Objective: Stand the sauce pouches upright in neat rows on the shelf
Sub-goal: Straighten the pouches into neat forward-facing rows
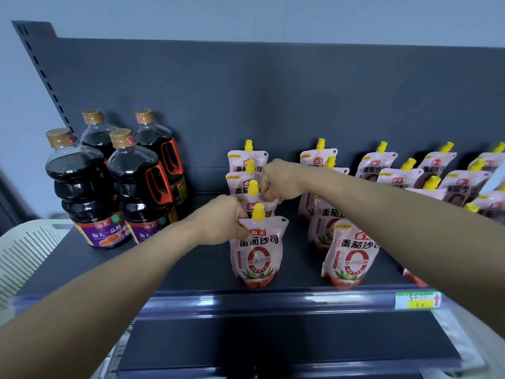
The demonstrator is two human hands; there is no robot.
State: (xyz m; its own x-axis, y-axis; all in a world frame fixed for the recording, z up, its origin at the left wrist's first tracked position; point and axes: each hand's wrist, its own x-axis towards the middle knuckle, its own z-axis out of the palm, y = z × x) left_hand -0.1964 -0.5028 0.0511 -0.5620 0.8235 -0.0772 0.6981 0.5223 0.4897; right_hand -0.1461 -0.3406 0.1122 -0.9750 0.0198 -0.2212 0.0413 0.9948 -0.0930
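Pink plastic yellow-capped sauce pouch (257, 250): curled fingers of the left hand (218, 221) pinch its top corner; the right hand (278, 181) clamps curled fingers on the pouch behind (270, 206). Both pouches stand upright, aligned.

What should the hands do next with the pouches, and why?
Probably square up the front pouch and let go. The left hand pinches its top corner, the right hand holds a pouch behind, and both pouches stand upright in line.

Four soy bottles (84, 187) (left); price tag (416, 300).
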